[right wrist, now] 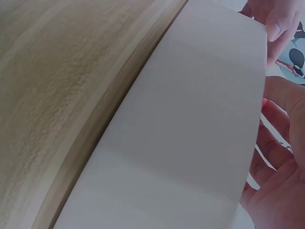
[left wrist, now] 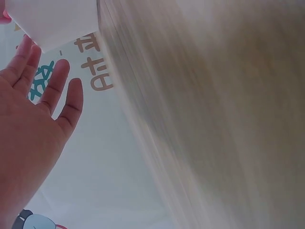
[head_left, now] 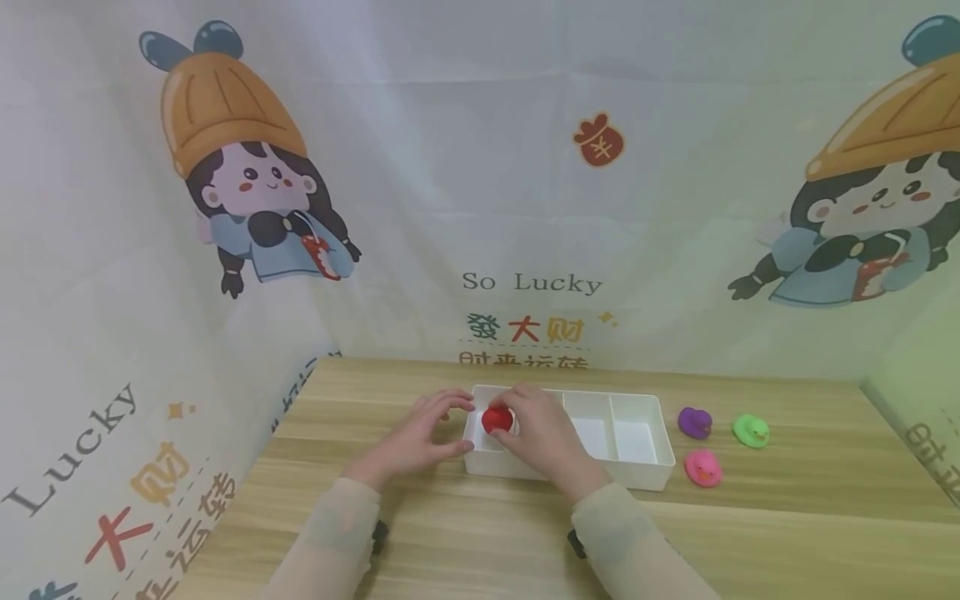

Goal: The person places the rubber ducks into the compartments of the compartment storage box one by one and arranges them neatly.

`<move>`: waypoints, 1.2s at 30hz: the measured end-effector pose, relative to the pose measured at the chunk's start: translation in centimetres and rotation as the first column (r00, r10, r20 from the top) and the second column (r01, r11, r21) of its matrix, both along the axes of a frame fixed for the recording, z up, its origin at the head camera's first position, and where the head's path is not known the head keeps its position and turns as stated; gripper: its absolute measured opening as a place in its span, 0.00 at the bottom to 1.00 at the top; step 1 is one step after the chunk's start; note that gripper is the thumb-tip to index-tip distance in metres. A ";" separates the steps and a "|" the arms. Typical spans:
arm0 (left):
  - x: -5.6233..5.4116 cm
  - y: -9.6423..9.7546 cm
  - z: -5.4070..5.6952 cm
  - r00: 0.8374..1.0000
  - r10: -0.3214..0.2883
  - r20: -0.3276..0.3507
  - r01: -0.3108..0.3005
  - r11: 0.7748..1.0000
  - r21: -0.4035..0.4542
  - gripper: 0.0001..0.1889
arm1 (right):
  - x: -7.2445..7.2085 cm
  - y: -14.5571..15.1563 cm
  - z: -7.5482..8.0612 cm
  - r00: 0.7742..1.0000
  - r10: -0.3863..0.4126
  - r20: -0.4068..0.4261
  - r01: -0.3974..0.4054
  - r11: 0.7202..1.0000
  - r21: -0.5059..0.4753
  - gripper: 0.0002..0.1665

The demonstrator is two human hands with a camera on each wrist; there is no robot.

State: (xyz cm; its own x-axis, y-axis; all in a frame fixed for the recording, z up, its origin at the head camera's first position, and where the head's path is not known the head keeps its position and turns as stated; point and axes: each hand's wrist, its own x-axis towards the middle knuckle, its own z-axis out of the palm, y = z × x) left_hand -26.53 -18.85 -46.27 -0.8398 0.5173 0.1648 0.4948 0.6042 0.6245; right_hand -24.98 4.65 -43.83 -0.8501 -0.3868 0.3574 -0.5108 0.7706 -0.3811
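A white divided box [head_left: 570, 471] stands on the wooden table. In its leftmost compartment my right hand [head_left: 543, 437] pinches a small red round toy [head_left: 495, 419] between thumb and fingers; the toy's exact kind is hidden. Only a speck of red shows beside the right hand [right wrist: 281, 143] in the right wrist view, behind the box wall [right wrist: 176, 114]. My left hand [head_left: 420, 442] is at the box's left end, its thumb and fingertips at or touching the rim. The left wrist view shows that hand [left wrist: 35, 119] with fingers extended beside the box corner [left wrist: 57, 21].
Right of the box lie a purple rubber duck [head_left: 695, 423], a green rubber duck [head_left: 751, 431] and a pink rubber duck [head_left: 703, 468]. A printed cloth [head_left: 450, 167] hangs behind the wooden table [head_left: 465, 542] and along its sides.
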 end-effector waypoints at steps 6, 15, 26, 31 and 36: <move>-0.1 -0.2 -0.1 1.000 -0.004 0.000 0.004 1.000 0.004 0.29 | -0.4 -0.2 -0.4 0.999 -0.050 -0.006 0.051 0.996 0.069 0.18; 0.1 -0.2 0.0 1.000 0.007 0.026 -0.007 1.000 0.015 0.30 | -0.9 -0.7 -0.8 0.996 -0.069 0.048 0.063 0.992 0.110 0.18; 0.1 -0.2 0.0 0.998 0.022 0.064 -0.024 0.999 0.024 0.30 | -1.2 -1.2 -0.5 0.992 -0.080 0.101 0.066 0.989 0.134 0.18; 0.1 -0.2 0.0 0.998 0.020 0.054 -0.021 1.000 0.021 0.30 | -1.4 -1.4 -0.3 0.983 -0.092 0.159 0.072 0.989 0.127 0.18; 0.2 -0.3 0.0 0.999 0.017 0.051 -0.018 1.000 0.023 0.30 | -1.6 -1.7 -0.3 0.977 -0.110 0.185 0.086 0.987 0.136 0.18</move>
State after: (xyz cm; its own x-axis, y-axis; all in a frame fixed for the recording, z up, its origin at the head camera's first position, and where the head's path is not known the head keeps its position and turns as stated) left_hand -26.35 -19.10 -46.25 -0.8562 0.4989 0.1341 0.4518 0.5974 0.6626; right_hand -26.55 2.99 -44.11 -0.9339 -0.3299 0.1380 -0.3576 0.8616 -0.3603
